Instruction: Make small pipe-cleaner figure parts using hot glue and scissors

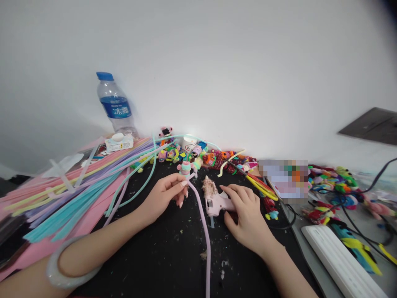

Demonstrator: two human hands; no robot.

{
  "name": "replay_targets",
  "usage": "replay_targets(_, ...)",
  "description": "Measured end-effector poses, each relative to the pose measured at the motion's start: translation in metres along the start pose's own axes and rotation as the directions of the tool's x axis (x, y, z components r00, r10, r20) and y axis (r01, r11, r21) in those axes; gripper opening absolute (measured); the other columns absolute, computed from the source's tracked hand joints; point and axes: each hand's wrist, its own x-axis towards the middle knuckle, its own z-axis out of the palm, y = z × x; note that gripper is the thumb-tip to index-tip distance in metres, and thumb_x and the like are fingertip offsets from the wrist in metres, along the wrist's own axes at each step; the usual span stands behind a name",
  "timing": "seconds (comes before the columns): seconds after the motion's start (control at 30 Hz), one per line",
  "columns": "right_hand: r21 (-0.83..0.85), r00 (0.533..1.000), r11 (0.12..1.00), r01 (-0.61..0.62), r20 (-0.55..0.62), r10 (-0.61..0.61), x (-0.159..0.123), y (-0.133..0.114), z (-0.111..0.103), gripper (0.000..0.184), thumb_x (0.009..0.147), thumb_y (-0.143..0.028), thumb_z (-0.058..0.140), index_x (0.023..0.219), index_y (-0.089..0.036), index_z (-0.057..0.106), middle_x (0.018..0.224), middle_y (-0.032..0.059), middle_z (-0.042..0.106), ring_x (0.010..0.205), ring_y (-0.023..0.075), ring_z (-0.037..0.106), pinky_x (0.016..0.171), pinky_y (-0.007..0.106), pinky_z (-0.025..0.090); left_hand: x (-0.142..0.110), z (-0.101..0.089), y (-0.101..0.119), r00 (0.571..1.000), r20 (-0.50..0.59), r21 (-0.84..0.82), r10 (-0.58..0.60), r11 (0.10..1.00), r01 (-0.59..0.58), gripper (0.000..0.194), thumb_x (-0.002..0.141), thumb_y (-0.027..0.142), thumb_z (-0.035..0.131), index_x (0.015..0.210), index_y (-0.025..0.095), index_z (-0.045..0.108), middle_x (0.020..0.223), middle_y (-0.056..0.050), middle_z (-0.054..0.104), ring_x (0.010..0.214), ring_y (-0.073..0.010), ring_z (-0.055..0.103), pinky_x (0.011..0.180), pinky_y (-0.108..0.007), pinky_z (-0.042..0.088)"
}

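Note:
My left hand (172,190) is closed in a pinch at the upper end of a long lilac pipe cleaner (204,236). The rest of the strand bends down toward the front edge. Right above those fingertips shows a small pink and mint fuzzy figure (185,167); I cannot tell whether it is joined to the strand. My right hand (245,207) wraps round the handle of a pale pink glue gun (214,203). Its glue-crusted nozzle points up and away, and a clear glue stick (212,222) pokes out of its rear.
Bundles of pastel pipe cleaners (80,186) lie at left, by a water bottle (114,103) and a small carton (119,142). Several fuzzy dolls (214,158) and a paper cup (189,142) line the wall. A white power strip (341,260) and black cables (350,215) sit at right.

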Motion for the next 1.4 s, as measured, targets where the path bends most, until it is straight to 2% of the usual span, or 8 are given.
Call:
replay_targets(0.1, 0.107, 0.995, 0.993, 0.045, -0.095, -0.035, 0.0, -0.005, 0.0, 0.033, 0.076, -0.016, 0.056, 0.109, -0.018, 0.052, 0.108, 0.0091, 0.055, 0.102, 0.0262, 0.045, 0.087, 0.04, 0.033, -0.001, 0.004, -0.001, 0.999, -0.036, -0.114, -0.006, 0.993, 0.002, 0.014, 0.087, 0.025, 0.049, 0.078, 0.015, 0.054, 0.069, 0.003, 0.056, 0.045, -0.0051, 0.045, 0.047, -0.019, 0.035)
replay_targets(0.2, 0.215, 0.994, 0.973, 0.083, -0.091, -0.065, 0.0, -0.013, 0.007, 0.013, 0.078, -0.024, 0.061, 0.088, -0.018, 0.055, 0.089, 0.0047, 0.059, 0.087, 0.0221, 0.049, 0.076, 0.034, 0.035, -0.005, 0.012, -0.003, 0.999, -0.045, -0.174, -0.021, 0.985, 0.012, 0.014, 0.088, 0.024, 0.048, 0.079, 0.015, 0.054, 0.07, 0.002, 0.056, 0.045, -0.0042, 0.043, 0.046, -0.018, 0.034)
replay_targets(0.37, 0.412, 0.984, 0.898, 0.156, -0.145, -0.104, 0.0, -0.024, 0.018, 0.013, 0.08, -0.027, 0.056, 0.071, -0.018, 0.051, 0.069, 0.0013, 0.052, 0.067, 0.0175, 0.046, 0.062, 0.03, 0.033, -0.012, 0.024, -0.005, 1.0, -0.014, -0.09, -0.023, 0.996, 0.022, 0.019, 0.089, 0.026, 0.047, 0.076, 0.014, 0.053, 0.069, 0.002, 0.057, 0.044, -0.0037, 0.044, 0.047, -0.018, 0.034)
replay_targets(0.57, 0.614, 0.98, 0.784, 0.09, -0.196, 0.041, -0.002, -0.023, 0.017, 0.028, 0.091, -0.02, 0.037, 0.066, -0.018, 0.05, 0.061, -0.0019, 0.045, 0.057, 0.0129, 0.042, 0.056, 0.026, 0.03, -0.016, 0.026, -0.003, 0.995, 0.1, 0.097, -0.027, 0.995, 0.018, 0.021, 0.089, 0.031, 0.047, 0.079, 0.014, 0.054, 0.069, 0.002, 0.057, 0.045, -0.0056, 0.045, 0.047, -0.019, 0.039)
replay_targets(0.77, 0.623, 0.967, 0.782, 0.009, -0.203, 0.151, -0.005, -0.017, 0.019, 0.033, 0.092, -0.023, 0.036, 0.061, -0.018, 0.044, 0.058, -0.0039, 0.037, 0.053, 0.0118, 0.037, 0.053, 0.026, 0.026, -0.016, 0.024, -0.003, 0.979, 0.197, 0.29, -0.047, 0.957, -0.012, 0.018, 0.089, 0.027, 0.043, 0.081, 0.015, 0.053, 0.071, 0.001, 0.057, 0.047, -0.007, 0.047, 0.047, -0.02, 0.042)
replay_targets(0.9, 0.567, 0.967, 0.824, -0.002, -0.208, 0.146, -0.005, -0.013, 0.019, 0.031, 0.093, -0.022, 0.035, 0.062, -0.019, 0.042, 0.059, -0.0037, 0.036, 0.054, 0.0126, 0.037, 0.053, 0.027, 0.025, -0.017, 0.02, 0.003, 0.977, 0.205, 0.546, 0.062, 0.821, -0.167, 0.012, 0.086, 0.024, 0.047, 0.083, 0.015, 0.054, 0.068, 0.002, 0.054, 0.053, -0.0088, 0.05, 0.051, -0.02, 0.04)
replay_targets(1.03, 0.553, 0.976, 0.832, 0.044, -0.203, 0.083, -0.006, -0.012, 0.017, 0.027, 0.093, -0.019, 0.033, 0.068, -0.019, 0.043, 0.063, -0.0026, 0.038, 0.057, 0.0136, 0.038, 0.055, 0.027, 0.026, -0.019, 0.017, 0.007, 0.962, 0.246, 0.711, 0.12, 0.653, -0.263, 0.009, 0.082, 0.024, 0.054, 0.088, 0.017, 0.054, 0.079, 0.001, 0.058, 0.057, -0.0093, 0.051, 0.054, -0.021, 0.039)
replay_targets(1.4, 0.499, 0.98, 0.847, 0.184, -0.156, -0.121, -0.007, -0.014, 0.014, 0.017, 0.09, -0.011, 0.034, 0.081, -0.02, 0.046, 0.071, 0.0002, 0.043, 0.064, 0.0156, 0.041, 0.058, 0.027, 0.03, -0.018, 0.009, -0.003, 0.869, 0.395, 0.808, 0.298, 0.336, -0.483, 0.016, 0.088, 0.03, 0.05, 0.089, 0.016, 0.057, 0.072, 0.0, 0.058, 0.062, -0.012, 0.054, 0.058, -0.022, 0.039)
